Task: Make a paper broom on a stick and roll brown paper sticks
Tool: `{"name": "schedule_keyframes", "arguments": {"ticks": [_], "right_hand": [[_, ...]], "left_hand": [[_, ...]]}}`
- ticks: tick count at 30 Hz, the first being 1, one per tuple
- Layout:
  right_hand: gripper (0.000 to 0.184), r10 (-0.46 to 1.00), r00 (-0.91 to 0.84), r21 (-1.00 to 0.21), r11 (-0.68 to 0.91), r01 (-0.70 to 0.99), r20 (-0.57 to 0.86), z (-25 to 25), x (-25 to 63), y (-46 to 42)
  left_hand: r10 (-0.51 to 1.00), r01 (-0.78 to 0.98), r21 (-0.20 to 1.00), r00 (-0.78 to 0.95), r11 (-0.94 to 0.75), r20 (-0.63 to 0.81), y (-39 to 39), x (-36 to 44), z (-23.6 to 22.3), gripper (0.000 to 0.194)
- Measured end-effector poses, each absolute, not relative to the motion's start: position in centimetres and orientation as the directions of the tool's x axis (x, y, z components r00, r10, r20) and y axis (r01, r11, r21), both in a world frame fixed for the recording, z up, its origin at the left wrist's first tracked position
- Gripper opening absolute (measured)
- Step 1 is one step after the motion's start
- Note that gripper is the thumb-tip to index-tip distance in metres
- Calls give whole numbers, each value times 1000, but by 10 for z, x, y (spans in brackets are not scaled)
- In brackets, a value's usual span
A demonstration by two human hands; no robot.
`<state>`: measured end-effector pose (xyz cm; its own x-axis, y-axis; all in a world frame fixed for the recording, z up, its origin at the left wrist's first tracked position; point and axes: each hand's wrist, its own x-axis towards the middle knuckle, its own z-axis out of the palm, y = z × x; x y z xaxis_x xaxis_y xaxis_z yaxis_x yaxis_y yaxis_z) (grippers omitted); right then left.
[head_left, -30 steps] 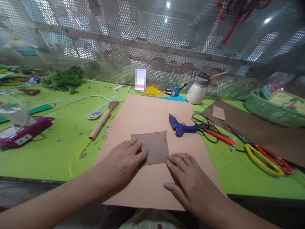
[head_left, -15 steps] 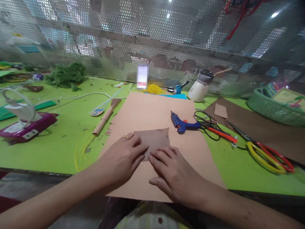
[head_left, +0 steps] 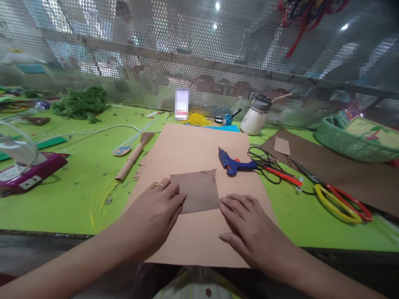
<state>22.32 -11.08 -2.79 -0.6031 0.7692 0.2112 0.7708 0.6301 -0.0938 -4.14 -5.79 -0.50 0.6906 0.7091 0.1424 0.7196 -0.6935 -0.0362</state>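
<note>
A small brown rectangle of paper (head_left: 201, 192) lies on a large tan sheet (head_left: 199, 145) before me. Its upper right corner shows a folded or creased flap. My left hand (head_left: 157, 209) rests over the rectangle's left edge, fingers laid on it and pressing down, gripping nothing. At the lower right corner, the fingertips of my right hand (head_left: 245, 224) touch the paper's edge; the fingers lie flat and the thumb is apart. Just above that hand, a blue glue gun (head_left: 232, 163) rests on the tan sheet.
Scissors (head_left: 339, 199) with red and yellow handles lie right, beside brown sheet material (head_left: 336, 170) and a green basket (head_left: 336, 139). A rolled paper piece (head_left: 131, 160) with yellow strands sits left, near a purple power strip (head_left: 40, 172). A white bottle (head_left: 255, 116) stands behind.
My right hand has slid rightward from the middle of the brown paper's lower edge to its lower right corner. My left hand stays on the left edge. The view has shifted slightly.
</note>
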Motion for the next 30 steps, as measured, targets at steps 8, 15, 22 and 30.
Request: {"name": "schedule_keyframes", "arguments": {"ticks": [8,15,22,30], "right_hand": [[36,767,-609,-208,641,739,199,2,189,-89],[59,743,-662,-240,663,709,100,-26,207,-86],[22,794,-527,-295,604,740,305,-8,207,-55],[33,771,-634,-339,581,739,-60,19,150,29]], "left_hand": [[681,696,-186,717,-693,146,-64,-16,-7,28],[769,782,-45,621,-622,153,-64,-28,-13,23],[793,798,26,593,-602,141,-67,-27,-5,21],[766,788,-42,608,-614,209,-84,-33,-16,29]]}}
